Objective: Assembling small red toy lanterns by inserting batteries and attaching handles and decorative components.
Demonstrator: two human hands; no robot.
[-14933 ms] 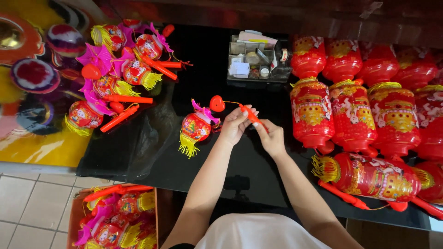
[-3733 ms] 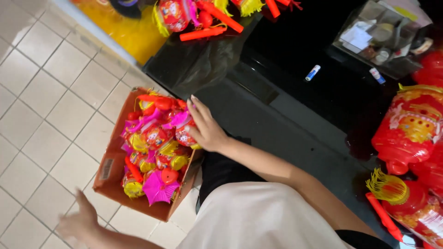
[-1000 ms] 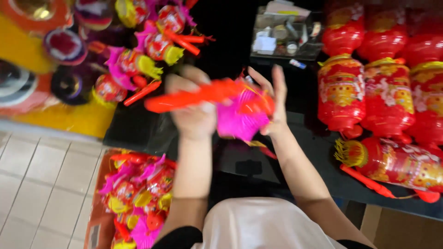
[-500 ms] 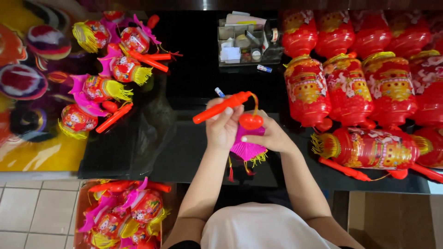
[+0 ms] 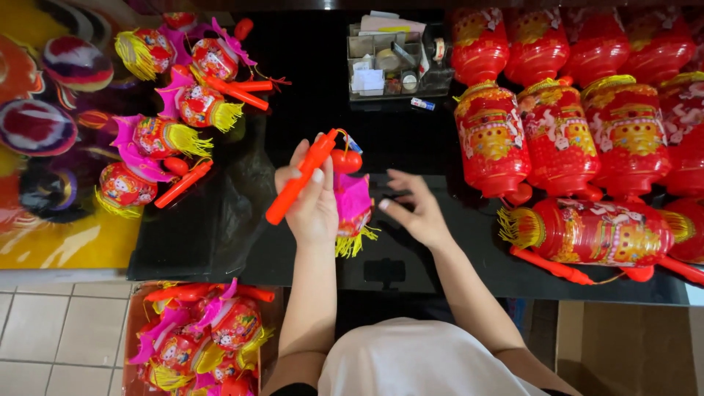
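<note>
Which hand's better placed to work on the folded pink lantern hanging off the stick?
Right. The right hand is empty, fingers spread, just beside the pink lantern. The left hand is closed around the orange stick, so it is likely occupied.

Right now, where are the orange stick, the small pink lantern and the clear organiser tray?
orange stick (image 5: 301,178), head view, middle of the shaft.
small pink lantern (image 5: 353,207), head view, its pink side.
clear organiser tray (image 5: 357,48), head view, left compartment wall.
</note>
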